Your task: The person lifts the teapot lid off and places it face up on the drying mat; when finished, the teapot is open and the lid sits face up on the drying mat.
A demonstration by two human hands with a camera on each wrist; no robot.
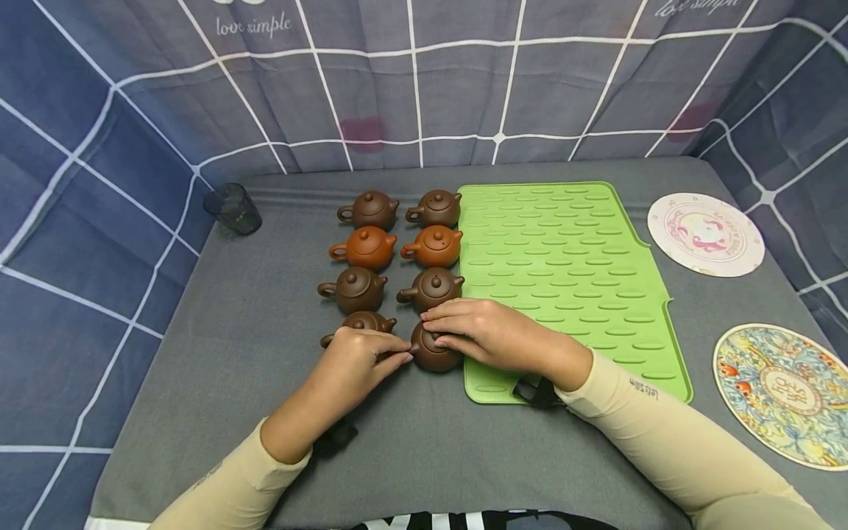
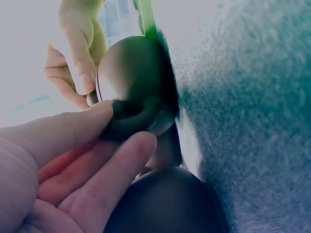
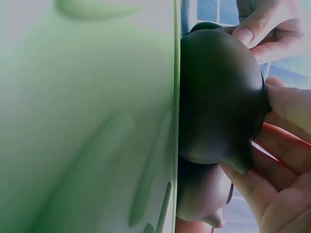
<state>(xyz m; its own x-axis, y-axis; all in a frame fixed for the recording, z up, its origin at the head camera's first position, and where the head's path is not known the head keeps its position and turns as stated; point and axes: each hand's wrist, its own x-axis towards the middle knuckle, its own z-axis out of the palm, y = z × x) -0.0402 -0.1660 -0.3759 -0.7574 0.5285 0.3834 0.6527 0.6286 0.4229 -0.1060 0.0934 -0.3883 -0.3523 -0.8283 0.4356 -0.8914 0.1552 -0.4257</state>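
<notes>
The nearest dark brown teapot (image 1: 433,361) of the right-hand column stands upright on the grey cloth, against the left edge of the green mat (image 1: 563,287). My left hand (image 1: 358,361) pinches its looped handle between thumb and fingers, as the left wrist view also shows. From the other side my right hand (image 1: 493,333) holds the same teapot, thumb at the lid knob and fingers around the spout side in the right wrist view. Another brown teapot (image 1: 366,319) sits just beyond my left hand, partly hidden by it. Behind my right fingers is a further brown teapot (image 1: 433,283).
More teapots fill two columns, including an orange-brown teapot (image 1: 371,246) in the left one. A dark glass (image 1: 233,209) lies tilted at the back left. Right of the mat lie a pink-white round plate (image 1: 705,235) and a floral round plate (image 1: 788,394).
</notes>
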